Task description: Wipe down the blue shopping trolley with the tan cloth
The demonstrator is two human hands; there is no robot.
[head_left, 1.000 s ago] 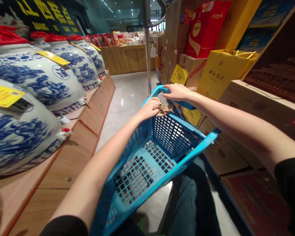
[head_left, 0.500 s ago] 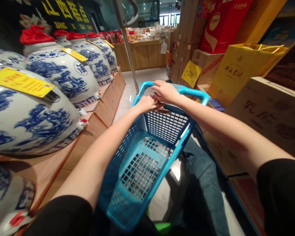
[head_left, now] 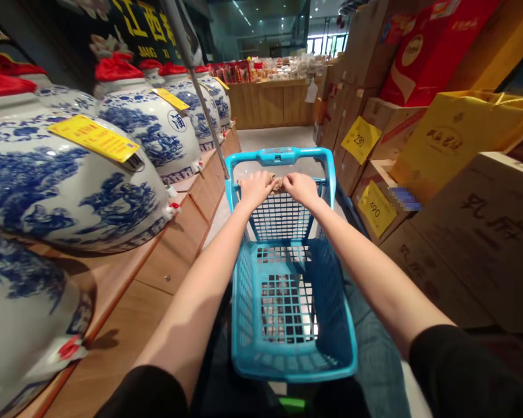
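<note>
A blue plastic shopping basket cart [head_left: 348, 325] stands before me, with nothing in its grid-bottomed basket. Both my arms reach over it to the crossbar below the far handle. My left hand [head_left: 257, 188] is closed over the bar's left part, fingers bent around a crumpled brown cloth [head_left: 278, 186]. On the other side of this cloth, my right hand [head_left: 301, 188] is curled and pinches its edge. Most of the cloth is hidden by my fingers. Just beyond my hands, the blue handle [head_left: 277, 155] arches above the crossbar.
Large blue-and-white jars [head_left: 148, 130] with red cloth tops line a wooden shelf [head_left: 169, 267] at left. At right are stacked cartons [head_left: 470, 232], a yellow bag [head_left: 444, 130] and price cards [head_left: 377, 209]. A thin metal pole [head_left: 209, 119] rises beside the cart. A counter [head_left: 265, 104] with goods stands ahead.
The cart now appears straight in front instead of slanted. My right hand has come down from above the left hand to its right side, and its fingers have closed on the cloth.
</note>
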